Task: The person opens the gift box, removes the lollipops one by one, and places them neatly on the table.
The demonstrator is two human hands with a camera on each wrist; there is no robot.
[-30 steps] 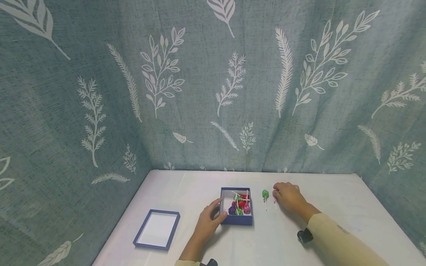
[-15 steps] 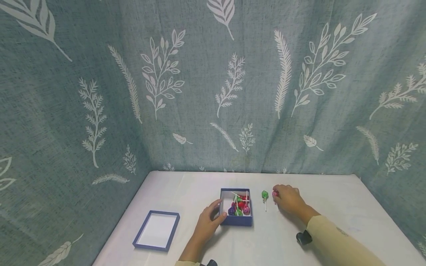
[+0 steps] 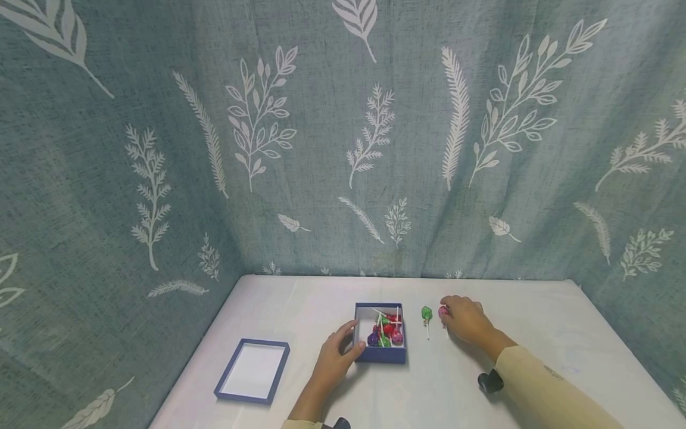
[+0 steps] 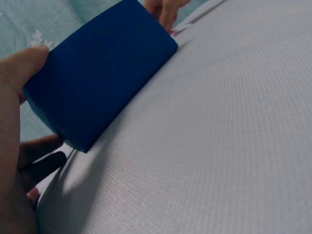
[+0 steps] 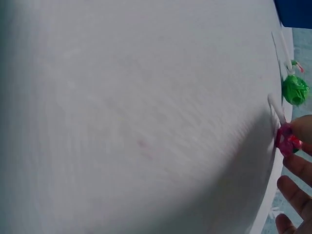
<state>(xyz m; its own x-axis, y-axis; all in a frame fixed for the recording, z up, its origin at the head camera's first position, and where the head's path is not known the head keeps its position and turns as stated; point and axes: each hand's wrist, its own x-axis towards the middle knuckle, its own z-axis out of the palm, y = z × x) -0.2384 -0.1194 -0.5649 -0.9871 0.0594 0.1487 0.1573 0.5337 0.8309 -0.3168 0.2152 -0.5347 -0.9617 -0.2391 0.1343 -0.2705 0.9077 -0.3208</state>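
A blue open-topped box (image 3: 381,356) holds several wrapped lollipops (image 3: 388,329) in red, green, purple and pink, their white sticks crossing. At its left side, my left hand (image 3: 333,356) grips the box by the near corner; the left wrist view has the thumb on the front face and fingers against the side wall. Over to the right, my right hand (image 3: 465,319) pinches a pink lollipop (image 5: 287,140) between thumb and finger by its wrapped head, the stick lying on the table. Beside it lies a green lollipop (image 3: 426,313), untouched, stick toward me.
A blue-rimmed box lid (image 3: 252,370) with a white inside lies upturned on the left of the white table (image 3: 407,399). Behind and at the sides hangs a teal curtain (image 3: 316,179) with white leaf prints.
The right fingers have shifted slightly on the pink lollipop, so more of its head shows, and its stick has turned a little. The left hand and box stay in place.
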